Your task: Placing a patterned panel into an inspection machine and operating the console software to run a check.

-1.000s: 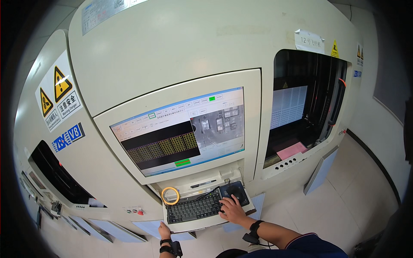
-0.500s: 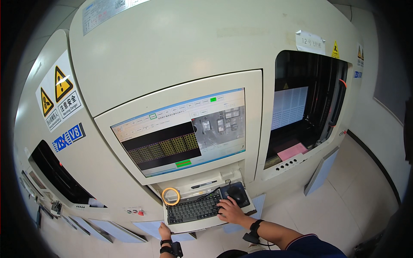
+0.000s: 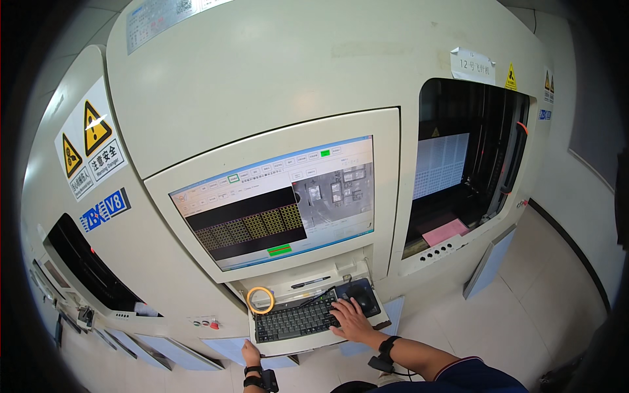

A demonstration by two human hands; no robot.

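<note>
A pull-out keyboard tray (image 3: 304,346) juts from a large cream-coloured machine, below its screen (image 3: 275,200). My right hand (image 3: 351,322) lies with fingers spread, between the right end of the black keyboard (image 3: 295,319) and the black mouse (image 3: 360,297). Its fingertips reach the mouse's near edge; whether they press on it I cannot tell. My left hand (image 3: 250,353) is closed at the tray's front left corner, its fingers curled and partly hidden. An orange tape ring (image 3: 260,300) rests at the keyboard's upper left. Behind the keyboard lies a black pen (image 3: 310,282).
To the right, a machine window (image 3: 468,150) shows a dark interior with a lit, patterned panel (image 3: 440,165) and a pink sheet (image 3: 445,231). Small knobs (image 3: 436,251) line its sill. A red button (image 3: 214,324) sits left of the tray. Flat panels (image 3: 489,262) lean near the floor.
My right hand has shifted very slightly, its fingers moving a little by the mouse. The left hand keeps its place at the tray corner.
</note>
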